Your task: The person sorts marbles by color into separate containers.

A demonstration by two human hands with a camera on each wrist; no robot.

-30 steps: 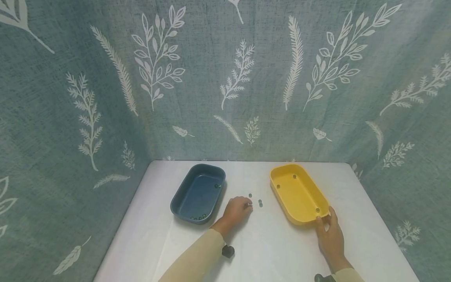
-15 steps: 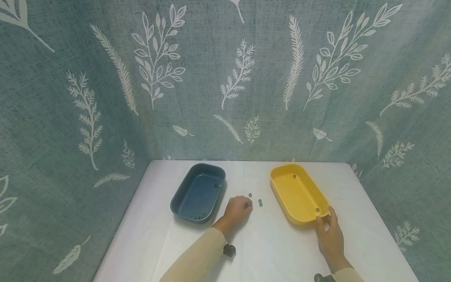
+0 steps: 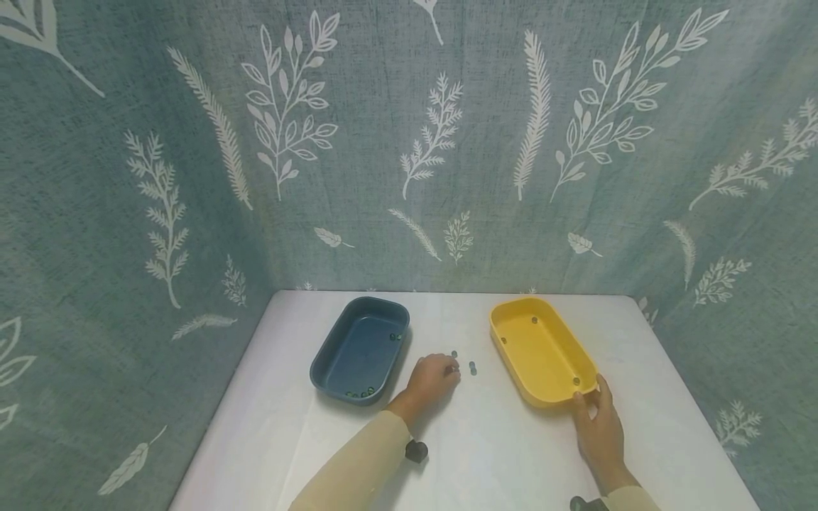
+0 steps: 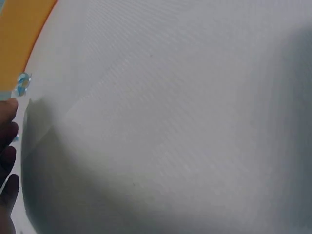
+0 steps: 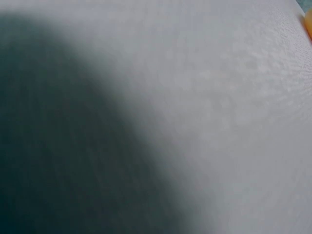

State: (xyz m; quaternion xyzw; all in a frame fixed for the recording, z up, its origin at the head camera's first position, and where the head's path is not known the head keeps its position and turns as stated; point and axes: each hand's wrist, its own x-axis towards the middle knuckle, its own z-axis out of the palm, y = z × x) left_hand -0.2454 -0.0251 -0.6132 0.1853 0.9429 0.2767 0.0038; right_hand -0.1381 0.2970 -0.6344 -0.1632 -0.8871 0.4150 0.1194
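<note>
My left hand [image 3: 433, 378] is low over the white table, its fingers bent down beside the scattered glass beads. In the left wrist view, its fingertips [image 4: 9, 111] show at the left edge with a bluish glass bead [image 4: 16, 138] right at them; whether they pinch it I cannot tell. A pair of beads [image 3: 472, 367] lies just right of this hand, and another bead [image 3: 454, 353] behind its fingertips. With thumb and fingers, my right hand [image 3: 599, 426] grips the near right corner of the yellow tray [image 3: 543, 348]. Three beads are inside that tray.
A dark blue tray [image 3: 361, 348] stands on the left, with several green-tinted beads along its near and right sides. The white table [image 3: 498, 454] ends at a leaf-patterned cloth [image 3: 486, 156] behind and on both sides. The right wrist view shows mostly tabletop and dark shadow.
Both hands stay almost where they were. The bead by the yellow tray's left wall, seen a second ago and not half a second ago, shows again slightly nearer.
</note>
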